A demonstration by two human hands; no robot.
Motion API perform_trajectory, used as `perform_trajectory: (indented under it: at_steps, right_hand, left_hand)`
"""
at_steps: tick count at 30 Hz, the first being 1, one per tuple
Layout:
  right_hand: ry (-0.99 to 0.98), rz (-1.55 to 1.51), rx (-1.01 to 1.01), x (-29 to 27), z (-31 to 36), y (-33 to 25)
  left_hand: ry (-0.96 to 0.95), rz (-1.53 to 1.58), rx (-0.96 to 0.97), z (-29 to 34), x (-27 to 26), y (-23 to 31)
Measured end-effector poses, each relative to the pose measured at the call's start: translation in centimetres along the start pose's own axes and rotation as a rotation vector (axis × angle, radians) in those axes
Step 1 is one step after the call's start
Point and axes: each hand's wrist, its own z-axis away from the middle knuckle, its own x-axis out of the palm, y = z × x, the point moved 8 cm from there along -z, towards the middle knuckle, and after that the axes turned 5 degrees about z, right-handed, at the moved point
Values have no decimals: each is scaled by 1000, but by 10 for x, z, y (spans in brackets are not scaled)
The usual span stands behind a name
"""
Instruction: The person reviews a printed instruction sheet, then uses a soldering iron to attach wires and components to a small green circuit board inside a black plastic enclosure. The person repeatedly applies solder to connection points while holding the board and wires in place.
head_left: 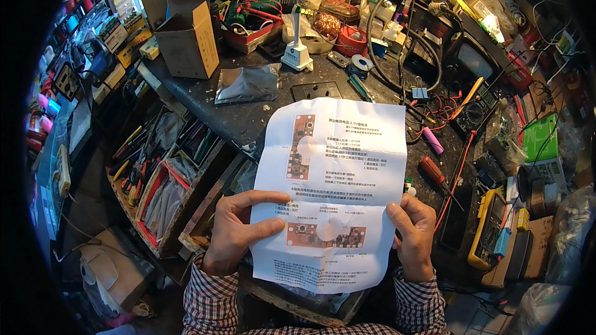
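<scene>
white sheet (pixel 340 197), orange circuit pictures (pixel 294 149), checked sleeves (pixel 211 301), yellow multimeter (pixel 487 229), green box (pixel 541 139)

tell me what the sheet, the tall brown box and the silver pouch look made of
Sheet: matte white paper, by its fold creases and print. Tall brown box: probably dull cardboard, by its stiff folded flaps. Silver pouch: glossy and crinkled, so foil or metallised plastic; I can't tell which.
</scene>
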Motion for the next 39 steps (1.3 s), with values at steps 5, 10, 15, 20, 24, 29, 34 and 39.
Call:
perform_trajectory:
  at_steps: [5,10,15,20,24,29,34,39]
  right_hand:
    - [0,-3,3,0,0,0]
    - [0,3,0,0,0,0]
    - [-3,-12,1,0,0,0]
    - [4,1,23,0,0,1]
    - [-6,6,16,-1,-1,1]
    - [-17,2,-2,0,-1,0]
    - [-13,12,3,-1,-1,0]
    - [-5,18,6,-1,-1,0]
  left_hand:
    - [-4,-2,-6,0,0,0]
    - [11,16,-22,0,-1,-2]
    - [40,-7,-40,0,-2,-2]
    - [24,3,-35,0,1,1]
    - [35,15,-44,0,3,2]
    - [31,13,-47,0,2,2]
    - [18,12,-39,0,1,0]
    - [15,37,-33,-1,0,-2]
